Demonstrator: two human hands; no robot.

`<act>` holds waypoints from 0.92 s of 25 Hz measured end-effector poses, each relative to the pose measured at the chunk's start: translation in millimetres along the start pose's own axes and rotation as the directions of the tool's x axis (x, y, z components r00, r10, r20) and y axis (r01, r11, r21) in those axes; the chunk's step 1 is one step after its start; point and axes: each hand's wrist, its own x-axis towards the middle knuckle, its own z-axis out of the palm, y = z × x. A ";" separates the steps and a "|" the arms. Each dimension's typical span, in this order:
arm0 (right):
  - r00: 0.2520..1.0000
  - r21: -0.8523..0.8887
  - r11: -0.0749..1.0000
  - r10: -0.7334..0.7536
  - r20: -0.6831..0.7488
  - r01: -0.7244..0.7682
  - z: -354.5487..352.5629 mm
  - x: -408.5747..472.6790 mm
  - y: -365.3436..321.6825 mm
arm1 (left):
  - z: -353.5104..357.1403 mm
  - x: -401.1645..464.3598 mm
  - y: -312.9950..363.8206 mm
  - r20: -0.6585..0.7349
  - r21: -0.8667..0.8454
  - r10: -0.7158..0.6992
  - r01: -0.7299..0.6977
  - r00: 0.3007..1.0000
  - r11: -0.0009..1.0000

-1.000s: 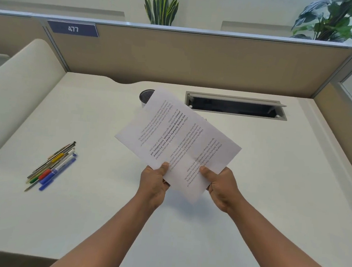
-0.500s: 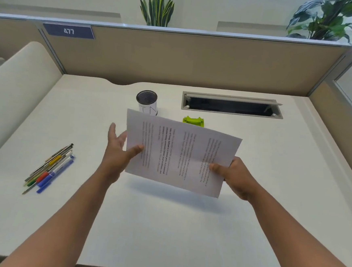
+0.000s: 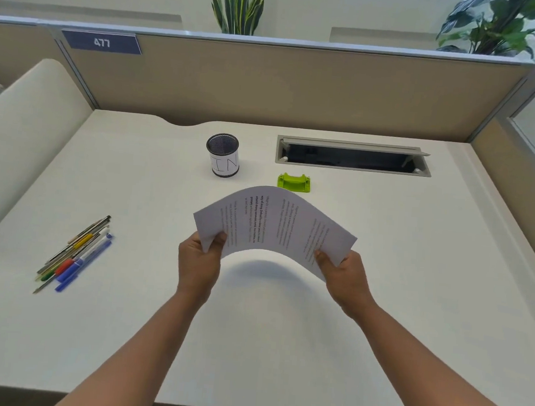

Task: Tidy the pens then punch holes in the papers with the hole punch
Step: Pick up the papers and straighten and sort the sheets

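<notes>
Papers: bowed upward, pinched by left grip and right grip; creasing risked if squeezed further; pens untidied at nine o'clock.

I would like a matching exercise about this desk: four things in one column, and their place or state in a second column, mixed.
Things:
1. papers
2. pens
3. mesh pen cup
4. green hole punch

Places or states:
A. upright, labelled "IN"
B. lying loose at the desk's left
C. bowed upward between both hands
D. on the desk, just beyond the papers

Pairs: 1-C, 2-B, 3-A, 4-D
</notes>
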 end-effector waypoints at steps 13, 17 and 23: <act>0.996 -0.237 0.968 0.084 0.002 -0.081 17.6 -16.0 23.2 | 9.3 -21.8 -30.4 -0.025 0.068 -0.079 0.081 0.997 0.994; 0.997 -0.257 0.963 0.080 0.000 -0.077 18.1 -16.9 23.4 | 5.6 -16.8 -33.7 0.001 0.112 -0.072 0.072 0.997 0.991; 0.998 -0.245 0.967 0.063 -0.008 -0.063 19.5 -15.6 20.6 | 3.2 -17.2 -32.9 0.014 0.128 -0.078 0.075 0.997 0.989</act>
